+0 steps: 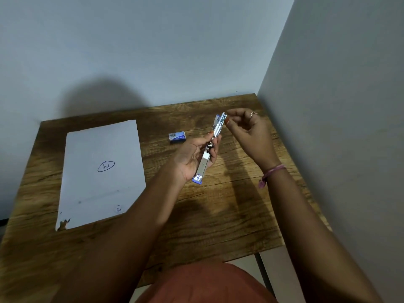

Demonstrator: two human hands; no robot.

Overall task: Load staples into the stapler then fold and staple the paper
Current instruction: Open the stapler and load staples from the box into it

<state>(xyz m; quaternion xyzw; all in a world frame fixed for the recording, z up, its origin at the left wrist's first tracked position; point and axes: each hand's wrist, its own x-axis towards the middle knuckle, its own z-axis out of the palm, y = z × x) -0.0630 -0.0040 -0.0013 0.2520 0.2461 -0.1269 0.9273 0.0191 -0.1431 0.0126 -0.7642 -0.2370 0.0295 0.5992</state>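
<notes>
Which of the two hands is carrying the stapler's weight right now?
The left hand: it grips the opened stapler around its middle. The right hand only pinches at the stapler's far tip.

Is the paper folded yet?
No, the paper lies flat and unfolded on the table, apart from both hands.

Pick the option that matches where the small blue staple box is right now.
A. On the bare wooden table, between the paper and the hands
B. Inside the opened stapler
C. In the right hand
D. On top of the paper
A: the staple box lies on the wooden table, right of the paper, while the left hand holds the opened stapler and the right hand pinches at its far end.
</notes>
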